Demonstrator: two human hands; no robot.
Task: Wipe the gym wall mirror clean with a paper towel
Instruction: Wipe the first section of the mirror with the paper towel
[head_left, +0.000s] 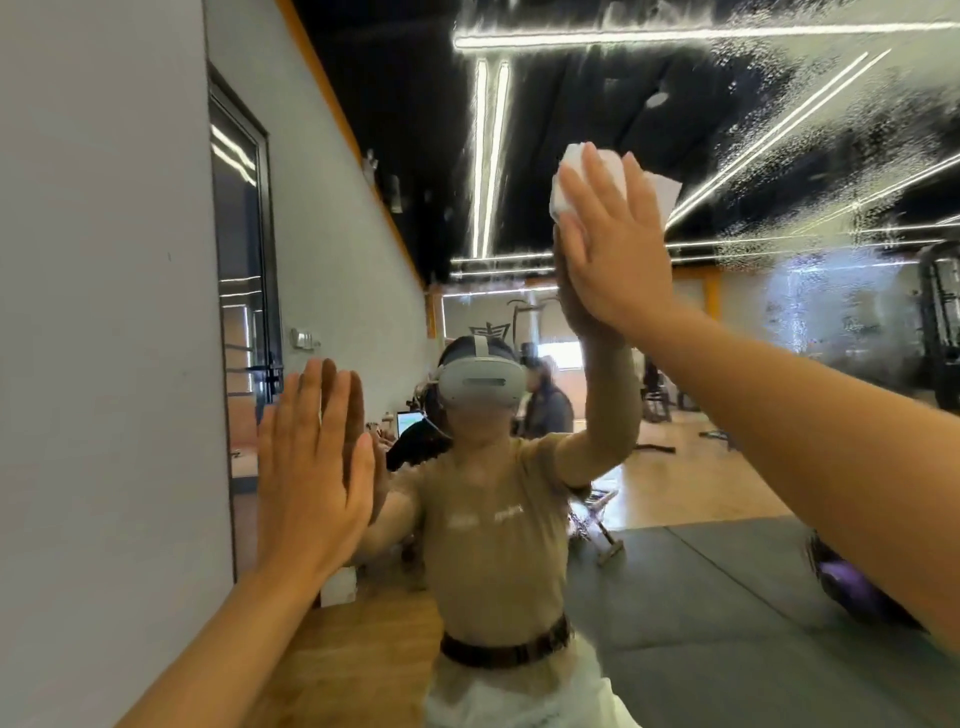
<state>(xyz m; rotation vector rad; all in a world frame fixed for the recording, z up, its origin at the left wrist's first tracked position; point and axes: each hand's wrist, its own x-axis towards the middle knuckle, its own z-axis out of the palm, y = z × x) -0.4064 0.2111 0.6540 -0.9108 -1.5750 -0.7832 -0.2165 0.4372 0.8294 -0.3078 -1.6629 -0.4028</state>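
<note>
- Leftmost, at about nine o'clock in the view, a plain grey wall (104, 312) runs up to the mirror's left edge.
- Next, at about eight o'clock, the left hand (311, 478) is laid flat against the wall mirror (571, 93) close to that left edge. Its fingers (332, 410) are straight, held together and pointing up; they curl round nothing and hold nothing, and the palm meets its own reflection in the glass.
- At six o'clock the mirror shows the person's reflection: a tan shirt, a dark belt and a white headset, both arms raised to the glass.
- At about one o'clock the right hand (613, 244) is raised high on the mirror, pressing a white paper towel (597, 171) flat to the glass. The fingers (592, 182) are stretched out and slightly spread over the wad, not curled round it; the towel shows above and to the right of the fingertips.
- From one to three o'clock the upper right part of the mirror is covered with wet droplets and streaks (779, 104), which blur the reflected ceiling lights.
- At four o'clock the right forearm crosses the view, over a reflected grey floor mat (701, 597) and a purple object (852, 592) I cannot tell apart.
</note>
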